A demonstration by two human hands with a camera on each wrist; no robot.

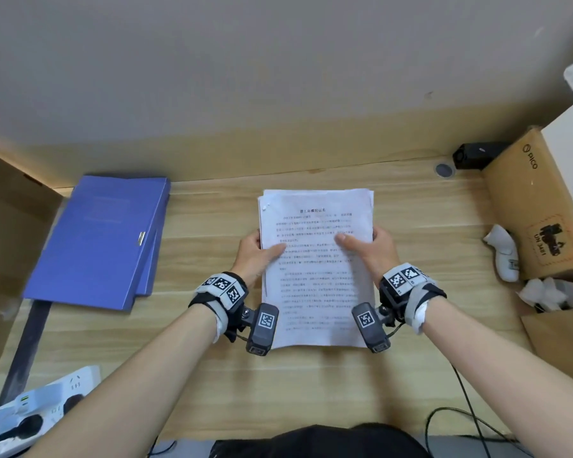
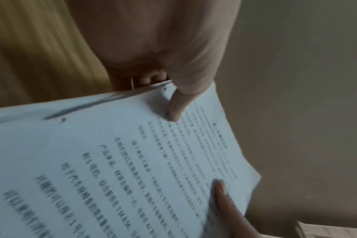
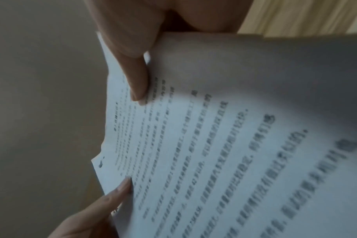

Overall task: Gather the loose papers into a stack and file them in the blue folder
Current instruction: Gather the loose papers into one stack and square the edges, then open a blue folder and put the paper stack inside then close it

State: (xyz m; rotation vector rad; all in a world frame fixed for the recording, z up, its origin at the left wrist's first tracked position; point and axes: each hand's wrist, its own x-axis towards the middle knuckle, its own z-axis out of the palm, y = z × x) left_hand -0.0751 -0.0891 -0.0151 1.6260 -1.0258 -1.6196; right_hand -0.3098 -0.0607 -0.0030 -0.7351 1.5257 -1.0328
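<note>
While both hands pinch the paper stack (image 1: 316, 259) above the bench (image 1: 212, 375), left hand (image 1: 257, 256) and right hand (image 1: 376, 251) at its side edges, uneven top sheets could slide out if either grip loosens before reaching the closed blue folder (image 1: 96, 239) lying well to the left.

**Both hands clamped on the sheets**

Your left hand (image 1: 257, 251) grips the left edge of the white printed paper stack (image 1: 315, 276), thumb on top. Your right hand (image 1: 374, 247) grips the right edge likewise. Both forearms reach forward, wrists strapped with tagged bands.
</note>
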